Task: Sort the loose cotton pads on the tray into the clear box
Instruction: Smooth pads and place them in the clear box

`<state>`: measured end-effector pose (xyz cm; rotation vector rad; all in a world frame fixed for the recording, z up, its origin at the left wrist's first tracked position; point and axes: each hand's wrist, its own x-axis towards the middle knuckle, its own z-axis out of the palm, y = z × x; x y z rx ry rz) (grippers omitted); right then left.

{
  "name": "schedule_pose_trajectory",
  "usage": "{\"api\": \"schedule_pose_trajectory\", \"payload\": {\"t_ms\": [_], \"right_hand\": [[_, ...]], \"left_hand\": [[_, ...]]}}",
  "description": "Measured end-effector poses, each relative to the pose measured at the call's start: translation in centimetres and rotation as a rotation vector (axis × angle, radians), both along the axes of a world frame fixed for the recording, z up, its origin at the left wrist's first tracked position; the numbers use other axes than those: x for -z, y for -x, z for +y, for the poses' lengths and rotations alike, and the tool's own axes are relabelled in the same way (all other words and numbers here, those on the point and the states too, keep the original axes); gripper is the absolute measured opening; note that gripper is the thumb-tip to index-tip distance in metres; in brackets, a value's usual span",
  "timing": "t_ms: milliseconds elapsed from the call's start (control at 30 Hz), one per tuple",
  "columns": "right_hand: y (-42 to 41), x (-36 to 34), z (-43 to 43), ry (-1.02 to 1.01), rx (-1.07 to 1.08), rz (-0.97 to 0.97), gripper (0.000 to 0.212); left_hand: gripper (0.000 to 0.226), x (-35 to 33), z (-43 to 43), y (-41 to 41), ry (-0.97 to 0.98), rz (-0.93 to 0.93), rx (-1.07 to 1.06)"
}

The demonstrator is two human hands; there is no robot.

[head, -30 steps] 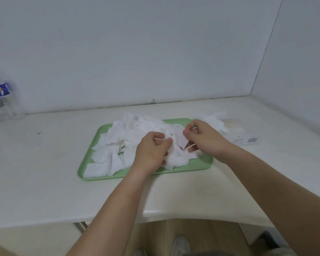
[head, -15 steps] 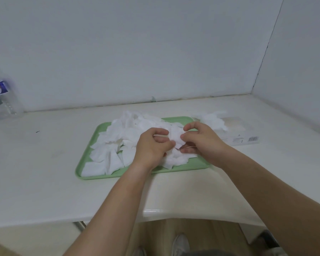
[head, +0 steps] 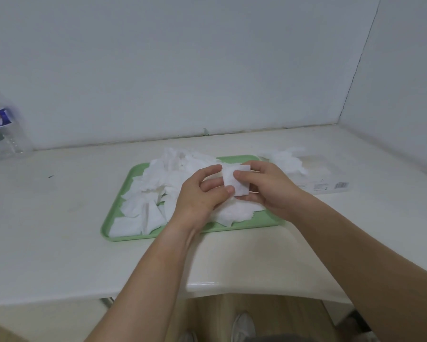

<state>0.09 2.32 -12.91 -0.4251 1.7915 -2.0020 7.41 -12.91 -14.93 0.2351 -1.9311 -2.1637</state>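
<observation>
A green tray [head: 123,181] lies on the white counter, heaped with several loose white cotton pads [head: 158,178]. Over the tray's right half both hands hold one squared-up stack of pads [head: 238,185]. My left hand [head: 202,193] pinches its left edge with thumb and fingers. My right hand [head: 266,186] grips its right side, thumb on top. To the right of the tray lies the clear box [head: 318,178], flat, with a barcode label and several pads [head: 286,159] at its left end.
A clear water bottle [head: 0,129] with a blue label stands at the far left against the wall. Walls close off the back and the right. The counter's front edge curves inward near my body, with the floor and shoes visible below it.
Both hands have lifted out of the pile and now hold a squared stack of pads between them, a little above the tray. The view has shifted slightly.
</observation>
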Motion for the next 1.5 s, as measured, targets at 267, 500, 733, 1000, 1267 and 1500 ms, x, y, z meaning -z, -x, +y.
{"api": "schedule_pose_trajectory", "payload": {"t_ms": [267,500,733,1000,1267,1500], "right_hand": [[-0.3,-1.3,0.5,0.128,-0.045,-0.157,0.01],[-1.0,-2.9,0.9,0.092,-0.09,-0.025,0.011],[-1.6,-2.5,-0.4,-0.14,-0.016,0.154,0.007],[-1.9,-2.0,-0.9,-0.135,0.049,0.187,0.015],[-2.2,-1.8,-1.4,-0.22,0.104,0.309,0.008],[-2.3,-1.5,-1.9,-0.34,0.136,0.392,0.029]], "left_hand": [[0.045,-1.0,-0.5,-0.7,-0.214,0.041,0.102],[0.04,-1.4,-0.3,-1.1,-0.297,0.027,0.015],[0.04,-2.2,0.2,-1.6,-0.233,0.044,0.047],[0.034,-2.3,-0.1,-2.2,-0.178,0.031,0.033],[0.022,-2.4,0.0,-2.8,-0.172,0.031,0.026],[0.03,-1.8,-0.3,-2.6,-0.183,-0.002,-0.111]]}}
